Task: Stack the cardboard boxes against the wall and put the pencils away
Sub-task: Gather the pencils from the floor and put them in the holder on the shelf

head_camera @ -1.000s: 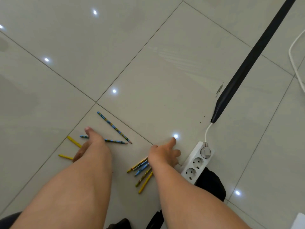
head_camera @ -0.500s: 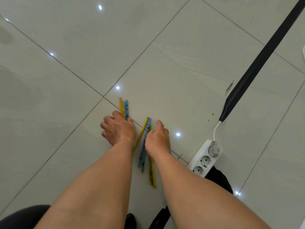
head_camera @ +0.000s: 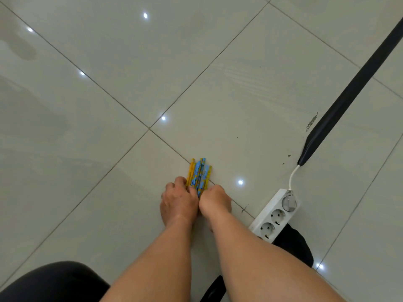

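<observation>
pale floor (head_camera: 109, 105) under me, my left hand (head_camera: 178, 203) and right hand (head_camera: 214, 200) press side by side, fingers curled on the pencils (head_camera: 199, 173) bunched on a tile seam, so i judge gathering is in hand and next needs one firm lift.

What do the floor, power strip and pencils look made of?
Floor: likely glazed ceramic or porcelain tile; glossy, with bright spot reflections and grout lines.
Power strip: white moulded plastic with a smooth semi-gloss shell.
Pencils: probably wood with a printed yellow and blue coating; the core is not visible.
</observation>
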